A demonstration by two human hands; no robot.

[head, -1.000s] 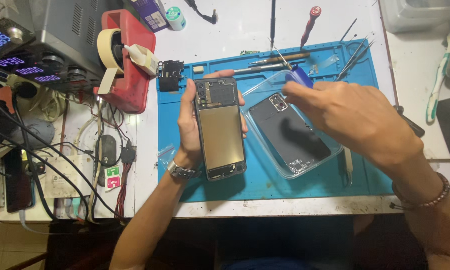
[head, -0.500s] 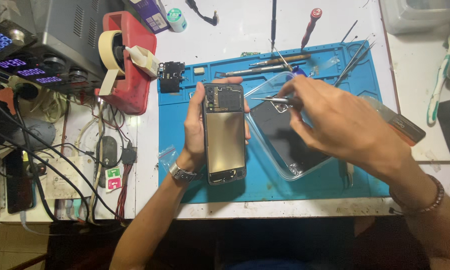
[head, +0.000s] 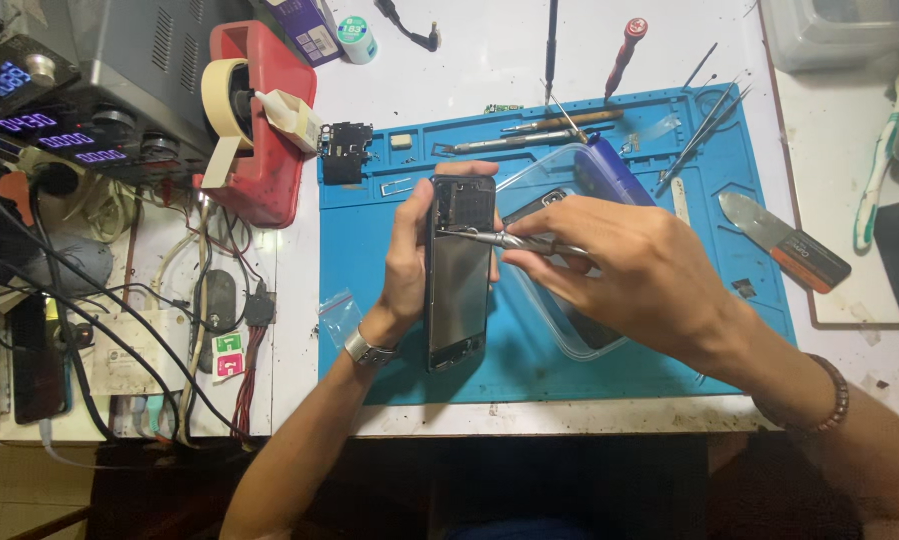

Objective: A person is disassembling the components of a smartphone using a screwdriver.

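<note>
My left hand (head: 407, 262) grips an opened smartphone (head: 459, 275) upright over the blue work mat (head: 390, 350), its inner side facing me. My right hand (head: 635, 272) holds metal tweezers (head: 505, 240), whose tips touch the upper part of the phone's interior. Under my right hand lies a clear plastic phone case (head: 560, 180) with a dark back cover inside, mostly hidden.
Screwdrivers (head: 625, 45), tweezers (head: 710, 115) and a pry tool (head: 785, 240) lie along the mat's far and right sides. A red tape dispenser (head: 260, 120) and a power supply (head: 70, 90) with tangled cables stand at the left. A small black part (head: 347, 155) sits at the mat's corner.
My right hand has shifted left and brought the tweezers onto the phone's upper interior. The left hand has kept the phone in about the same place.
</note>
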